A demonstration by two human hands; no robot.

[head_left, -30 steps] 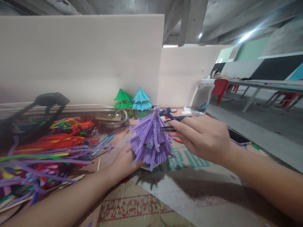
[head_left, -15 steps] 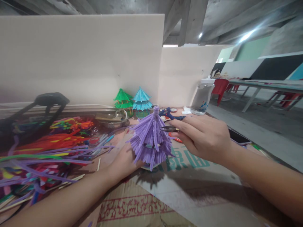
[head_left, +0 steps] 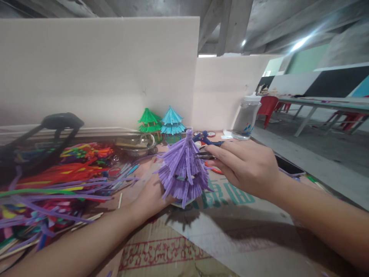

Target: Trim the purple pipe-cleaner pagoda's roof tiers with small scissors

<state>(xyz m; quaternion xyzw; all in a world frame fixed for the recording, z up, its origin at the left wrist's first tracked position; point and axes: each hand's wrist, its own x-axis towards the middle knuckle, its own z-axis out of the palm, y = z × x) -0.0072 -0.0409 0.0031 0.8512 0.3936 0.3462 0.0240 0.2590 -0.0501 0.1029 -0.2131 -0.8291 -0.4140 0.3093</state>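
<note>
A purple model pavilion (head_left: 184,169) with a two-tiered roof of fuzzy pipe cleaners stands upright in front of me. My left hand (head_left: 154,198) reaches behind its lower left side and holds it near the base; the fingertips are hidden by the roof. On the other side, my right hand (head_left: 245,163) pinches dark metal tweezers (head_left: 205,155). Their tips point left and meet the right slope of the upper roof. Behind stand a green model pavilion (head_left: 150,121) and a light blue one (head_left: 172,122) of the same shape.
Loose coloured pipe cleaners (head_left: 66,173) pile up on the left. A metal bowl (head_left: 135,148), a blue glue gun (head_left: 203,136), orange-handled scissors (head_left: 215,168) and a clear bottle (head_left: 246,119) lie or stand farther back. A phone (head_left: 290,167) rests beyond my right wrist. White panels (head_left: 98,73) rise behind.
My right hand has shifted slightly left with the tweezers, whose tips look closer together. The purple pavilion and my left hand have hardly moved.
</note>
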